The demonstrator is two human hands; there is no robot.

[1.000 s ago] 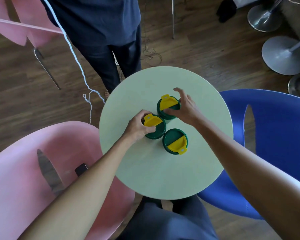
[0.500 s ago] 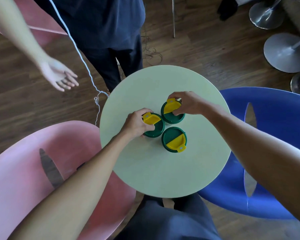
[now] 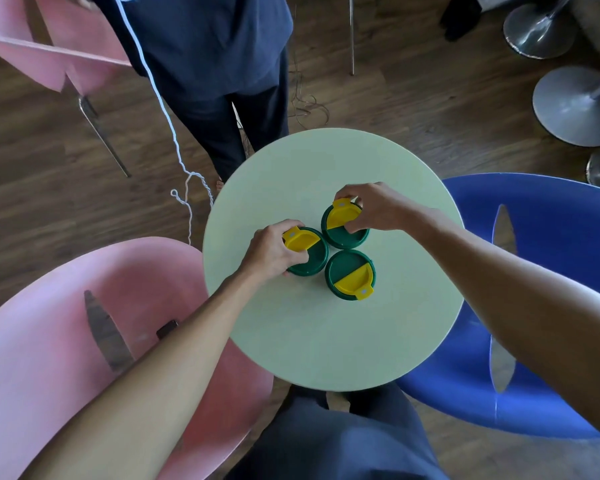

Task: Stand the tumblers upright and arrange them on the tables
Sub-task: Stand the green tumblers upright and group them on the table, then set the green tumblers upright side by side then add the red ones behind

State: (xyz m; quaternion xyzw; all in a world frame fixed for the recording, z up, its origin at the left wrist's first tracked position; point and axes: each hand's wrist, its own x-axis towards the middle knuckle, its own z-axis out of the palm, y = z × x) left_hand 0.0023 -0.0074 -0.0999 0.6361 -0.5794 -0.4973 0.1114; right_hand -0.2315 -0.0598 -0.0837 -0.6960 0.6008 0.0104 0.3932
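Three green tumblers with yellow flip lids stand upright, close together, near the middle of a round pale green table (image 3: 326,341). My left hand (image 3: 274,252) grips the left tumbler (image 3: 310,252) from its left side. My right hand (image 3: 374,206) holds the rim of the far tumbler (image 3: 340,220) from the right, fingers over its lid. The near tumbler (image 3: 350,275) stands free, with its yellow tab pointing toward me.
A pink chair (image 3: 66,341) sits left of the table and a blue chair (image 3: 541,289) right of it. A person in dark blue clothes (image 3: 205,64) stands beyond the table, with a white cord (image 3: 167,109) hanging down. Metal stool bases (image 3: 575,105) stand at the far right.
My right hand has settled over the far tumbler's rim. The other person's hand at the far left has left the view. My left hand stays on the left tumbler.
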